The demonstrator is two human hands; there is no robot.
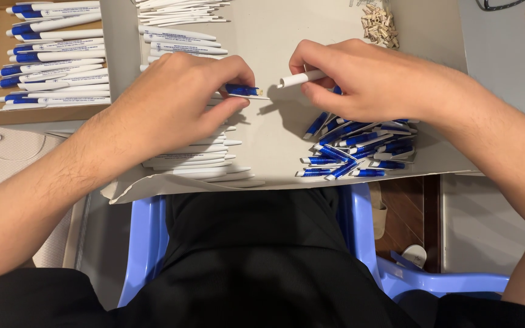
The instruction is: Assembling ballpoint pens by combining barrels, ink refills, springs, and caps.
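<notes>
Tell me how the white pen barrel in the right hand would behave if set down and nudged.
The white pen barrel looks round and smooth, so it would probably roll. It seems a thin, hollow plastic tube, likely light and stiff. The right hand pinches it easily with its fingers.

The scene is lit brightly and evenly from above. Soft, short shadows are cast on the card sheet (pixel 274 36) under the left hand (pixel 177 100) and right hand (pixel 366 79). No hard glare is seen. Focus is kept sharp at the centre; slight softness and wide-angle stretching are noticed toward the edges and forearms.
</notes>
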